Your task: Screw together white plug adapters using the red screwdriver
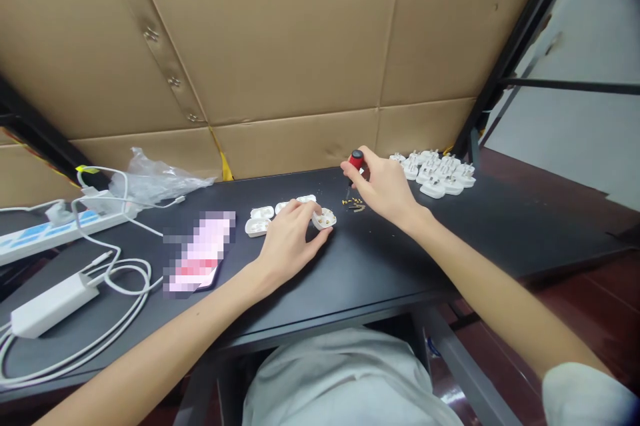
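Note:
My left hand (293, 239) grips a small white plastic plug housing (325, 219) between thumb and fingers on the dark table; small metal parts show inside it. In my right hand (385, 183) is a screwdriver (357, 159) with a red and black handle, held upright, its shaft pointing down. Below its tip lie several small brass screws (353, 201) and a few thin metal pieces (357, 208). The tip's exact contact with the screws is too small to make out. Just left of my left hand sit more white plastic shells (257, 227), partly hidden behind the fingers.
At the right back stands a cluster of white plugs (440, 173) with metal pins. A phone (203, 253), its screen blurred, lies on the left, near a white power adapter (55, 305), looped cables, a power strip (65, 233) and a clear plastic bag (155, 179). Cardboard (280, 39) walls the back.

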`<state>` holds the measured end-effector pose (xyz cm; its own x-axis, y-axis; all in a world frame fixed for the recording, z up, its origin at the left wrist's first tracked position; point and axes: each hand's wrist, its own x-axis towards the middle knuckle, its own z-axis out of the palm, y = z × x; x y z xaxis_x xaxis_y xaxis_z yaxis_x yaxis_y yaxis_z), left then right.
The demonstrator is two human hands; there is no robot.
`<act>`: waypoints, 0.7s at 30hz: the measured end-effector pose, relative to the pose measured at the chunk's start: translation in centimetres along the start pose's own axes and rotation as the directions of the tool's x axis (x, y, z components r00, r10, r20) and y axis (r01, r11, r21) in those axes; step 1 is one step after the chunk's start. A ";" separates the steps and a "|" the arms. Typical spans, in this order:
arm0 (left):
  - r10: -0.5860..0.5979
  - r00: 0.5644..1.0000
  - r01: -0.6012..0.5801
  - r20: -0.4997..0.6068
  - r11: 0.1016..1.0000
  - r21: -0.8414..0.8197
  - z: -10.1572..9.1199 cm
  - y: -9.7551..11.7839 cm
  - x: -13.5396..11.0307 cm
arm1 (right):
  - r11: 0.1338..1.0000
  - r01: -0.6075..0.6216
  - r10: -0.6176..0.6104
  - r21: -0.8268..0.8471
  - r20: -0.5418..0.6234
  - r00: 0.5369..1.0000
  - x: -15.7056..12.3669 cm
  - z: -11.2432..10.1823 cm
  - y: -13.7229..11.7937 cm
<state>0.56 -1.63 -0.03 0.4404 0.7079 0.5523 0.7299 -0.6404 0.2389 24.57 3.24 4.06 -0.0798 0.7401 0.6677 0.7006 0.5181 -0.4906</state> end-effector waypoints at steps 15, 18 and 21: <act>0.017 0.998 -0.020 0.063 0.999 0.043 0.3 -0.5 -0.1 | 0.995 -0.008 0.014 -0.096 0.062 0.998 0.0 -0.2 -0.3; 0.018 0.997 -0.022 0.079 0.999 0.047 0.3 -0.6 -0.1 | 0.997 -0.008 0.012 -0.082 0.036 0.999 0.0 -0.2 -0.5; 0.022 0.996 -0.025 0.085 0.999 0.042 0.2 -0.6 0.0 | 1.000 -0.007 0.007 -0.008 -0.004 1.000 -0.1 -0.4 -0.8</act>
<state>0.20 -1.23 -0.33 0.4987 0.7165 0.4878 0.7399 -0.6451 0.1910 24.27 2.55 4.58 -0.0721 0.7417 0.6669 0.7070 0.5096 -0.4903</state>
